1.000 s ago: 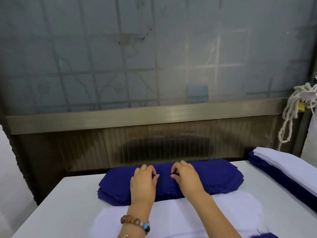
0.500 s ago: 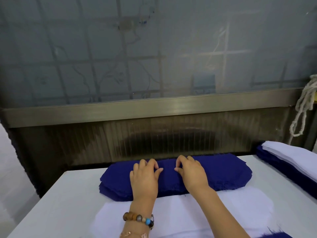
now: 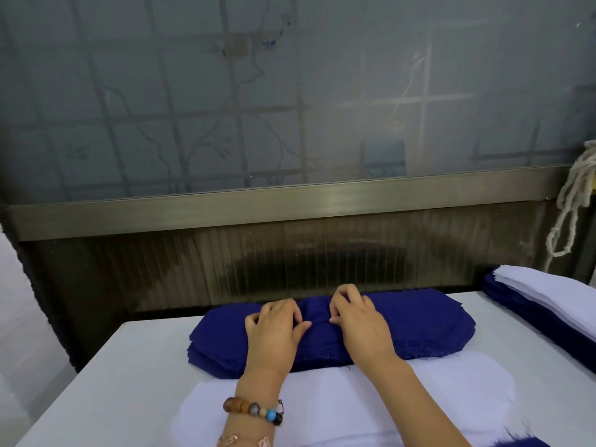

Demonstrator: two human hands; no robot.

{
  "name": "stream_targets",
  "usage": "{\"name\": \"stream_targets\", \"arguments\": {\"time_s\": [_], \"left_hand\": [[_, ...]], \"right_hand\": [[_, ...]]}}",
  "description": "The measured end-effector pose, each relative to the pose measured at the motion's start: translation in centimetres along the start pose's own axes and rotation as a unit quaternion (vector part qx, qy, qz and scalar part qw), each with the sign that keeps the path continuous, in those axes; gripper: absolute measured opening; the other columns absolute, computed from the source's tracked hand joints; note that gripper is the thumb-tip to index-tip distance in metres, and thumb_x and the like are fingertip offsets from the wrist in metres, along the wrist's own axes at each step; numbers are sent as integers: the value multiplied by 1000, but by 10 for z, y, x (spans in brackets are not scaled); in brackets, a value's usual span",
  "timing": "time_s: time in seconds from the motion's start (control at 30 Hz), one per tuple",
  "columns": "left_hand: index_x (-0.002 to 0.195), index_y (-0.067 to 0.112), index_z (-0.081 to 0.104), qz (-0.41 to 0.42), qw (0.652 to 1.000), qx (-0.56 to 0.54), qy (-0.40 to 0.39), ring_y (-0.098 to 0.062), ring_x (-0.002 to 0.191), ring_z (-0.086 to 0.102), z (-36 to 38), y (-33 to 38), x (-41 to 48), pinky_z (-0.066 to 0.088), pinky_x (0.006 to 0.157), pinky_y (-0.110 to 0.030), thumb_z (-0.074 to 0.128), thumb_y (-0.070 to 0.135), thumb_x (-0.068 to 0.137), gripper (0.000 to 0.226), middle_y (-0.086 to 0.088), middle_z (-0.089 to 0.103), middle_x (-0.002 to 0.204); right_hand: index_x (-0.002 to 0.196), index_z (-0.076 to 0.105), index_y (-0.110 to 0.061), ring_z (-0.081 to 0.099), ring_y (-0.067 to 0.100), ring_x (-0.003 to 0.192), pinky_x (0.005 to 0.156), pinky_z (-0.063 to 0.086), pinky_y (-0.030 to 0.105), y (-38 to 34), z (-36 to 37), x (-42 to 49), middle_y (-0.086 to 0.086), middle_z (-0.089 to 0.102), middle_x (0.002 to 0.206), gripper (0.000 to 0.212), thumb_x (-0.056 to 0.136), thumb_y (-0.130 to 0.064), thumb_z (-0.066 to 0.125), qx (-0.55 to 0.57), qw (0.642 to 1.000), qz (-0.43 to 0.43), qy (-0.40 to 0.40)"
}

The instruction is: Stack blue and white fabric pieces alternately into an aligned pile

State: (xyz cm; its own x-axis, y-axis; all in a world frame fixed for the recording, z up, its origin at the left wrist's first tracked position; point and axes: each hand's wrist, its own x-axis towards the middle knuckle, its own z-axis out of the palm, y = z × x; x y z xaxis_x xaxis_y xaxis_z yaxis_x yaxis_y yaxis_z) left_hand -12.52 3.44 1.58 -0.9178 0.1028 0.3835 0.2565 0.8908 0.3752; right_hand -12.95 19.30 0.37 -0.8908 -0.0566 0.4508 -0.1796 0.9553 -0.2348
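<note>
Table (image 3: 129, 366) bears blue stack (image 3: 419, 321), white pieces (image 3: 354, 401), mixed pile (image 3: 548, 301).

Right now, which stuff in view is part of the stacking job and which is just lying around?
In the job:
blue fabric stack, left hand and right hand pinching its top
white fabric nearer the person
blue and white pile at the right edge

Lying about:
rope hanging at the right
bead bracelet on the left wrist

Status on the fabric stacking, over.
Hands: left hand and right hand pinch top of blue pile. Nearer, white piece lies flat. Nothing in the way.
</note>
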Motion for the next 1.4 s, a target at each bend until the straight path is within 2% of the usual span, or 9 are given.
{"name": "stream_targets", "arguments": {"time_s": [0.13,0.3,0.47,0.6,0.67,0.77,1.0,1.2,1.4], "left_hand": [[137,38,36,7,1000,-5,-7,-6,129,35,1,1,2,23,108,-33,55,38,95,46,19,46,134],[151,34,21,16,997,29,-63,-12,144,14,5,6,5,14,118,-44,45,28,101,55,12,25,154],[131,36,40,13,998,-9,-57,-12,146,10,3,8,3,7,119,-50,49,21,99,36,15,29,150],[112,34,46,21,999,-2,-32,-8,135,29,0,10,1,9,119,-47,53,21,97,21,16,42,131],[99,36,45,42,999,8,-6,-5,122,37,-4,11,1,11,119,-45,57,21,94,20,18,45,117],[88,37,43,73,997,22,13,-2,108,42,-9,11,1,12,118,-42,61,20,90,25,20,45,100],[107,44,45,46,997,40,41,-3,109,43,-15,7,2,12,115,-42,65,31,87,31,21,48,103],[96,43,47,29,995,75,66,-4,96,31,-21,4,3,15,82,-28,67,43,84,23,23,44,99],[88,41,51,17,994,38,100,-2,90,32,-25,4,5,17,88,-30,71,40,82,21,21,45,81]], "right_hand": [[107,48,-23,42,11,95,66,36,21,2,0,1,-8,41,127,7,100,-24,48,-1,1000,-22,-8],[95,45,-26,43,8,100,71,43,19,10,-2,-1,-13,40,130,9,98,-20,50,24,998,-57,-15],[88,40,-30,43,7,104,70,40,17,15,-1,0,-19,39,138,18,96,-21,53,50,996,-65,-26],[90,41,-33,44,6,103,70,42,17,17,0,-1,-21,48,130,16,96,-28,54,78,995,-58,-23],[102,42,-39,47,3,102,72,43,15,18,-3,-3,-24,51,121,18,94,-30,57,111,992,-52,-14],[132,33,-47,46,0,100,72,45,14,19,-10,-1,-26,47,117,55,91,-23,60,142,987,-61,-42],[106,53,-32,47,3,96,78,50,19,14,-14,4,-14,46,112,20,90,-28,64,118,991,-45,-34],[105,51,-35,47,7,104,88,44,24,17,-19,3,-15,49,109,23,87,-36,66,85,996,-11,5],[113,55,-37,35,11,107,93,28,30,21,-24,1,-13,44,107,32,85,-47,65,3,998,33,48]]}}
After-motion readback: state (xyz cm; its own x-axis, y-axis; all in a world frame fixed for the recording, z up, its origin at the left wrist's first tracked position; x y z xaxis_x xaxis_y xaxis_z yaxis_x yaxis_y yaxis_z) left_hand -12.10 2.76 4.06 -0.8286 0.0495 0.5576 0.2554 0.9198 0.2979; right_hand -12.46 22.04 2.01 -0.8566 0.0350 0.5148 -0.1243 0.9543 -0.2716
